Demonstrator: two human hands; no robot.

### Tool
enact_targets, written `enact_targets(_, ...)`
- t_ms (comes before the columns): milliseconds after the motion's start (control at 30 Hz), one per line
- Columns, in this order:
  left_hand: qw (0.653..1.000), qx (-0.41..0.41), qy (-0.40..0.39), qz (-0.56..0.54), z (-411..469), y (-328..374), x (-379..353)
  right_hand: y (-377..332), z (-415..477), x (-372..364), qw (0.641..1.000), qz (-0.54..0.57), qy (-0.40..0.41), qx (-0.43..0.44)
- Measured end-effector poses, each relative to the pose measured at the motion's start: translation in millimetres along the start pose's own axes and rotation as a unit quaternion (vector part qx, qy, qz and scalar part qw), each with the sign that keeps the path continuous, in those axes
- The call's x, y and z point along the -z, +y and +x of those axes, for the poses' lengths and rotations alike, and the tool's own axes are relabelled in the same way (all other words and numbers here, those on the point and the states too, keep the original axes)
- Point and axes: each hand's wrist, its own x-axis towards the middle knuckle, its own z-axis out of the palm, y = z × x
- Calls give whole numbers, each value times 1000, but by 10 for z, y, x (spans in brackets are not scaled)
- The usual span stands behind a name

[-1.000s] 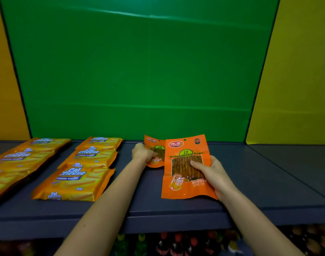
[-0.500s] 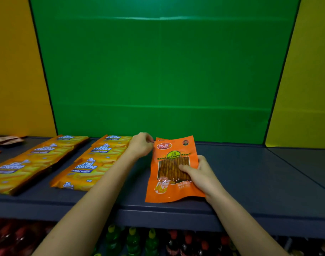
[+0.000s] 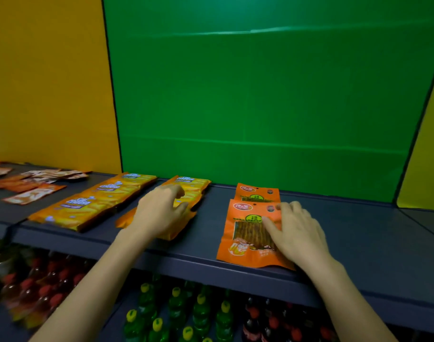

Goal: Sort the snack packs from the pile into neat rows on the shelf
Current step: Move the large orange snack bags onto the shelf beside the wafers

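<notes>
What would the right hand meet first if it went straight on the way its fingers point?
Probably the rear orange pack, lying just beyond the front orange pack that the right hand rests on; behind it stands the green back panel. Depth is hard to judge.

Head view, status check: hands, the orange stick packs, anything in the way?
Right hand flat on front stick pack, no grip. Left hand loosely curled over wafer row, holding nothing. Front stick pack overlaps rear stick pack; nothing blocking.
</notes>
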Motion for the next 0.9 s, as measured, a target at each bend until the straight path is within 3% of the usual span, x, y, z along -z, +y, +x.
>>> enact_targets(200, 997, 42, 26, 60, -402, -604, 359, -643, 75, -135, 980, 92, 37, 170)
enact_targets(467, 976, 167, 23, 139, -1207, -1736, 1059, -2051, 4, -531, 929, 182, -17, 322)
enact_targets(667, 954, 237, 27, 180, -1848, -2622, 1464, -3087, -257, -899, 904, 197, -56, 376)
enact_targets(900, 939, 258, -5, 228, -2402, -3821, 1929, -4241, -592, -1367, 891, 211, -100, 389)
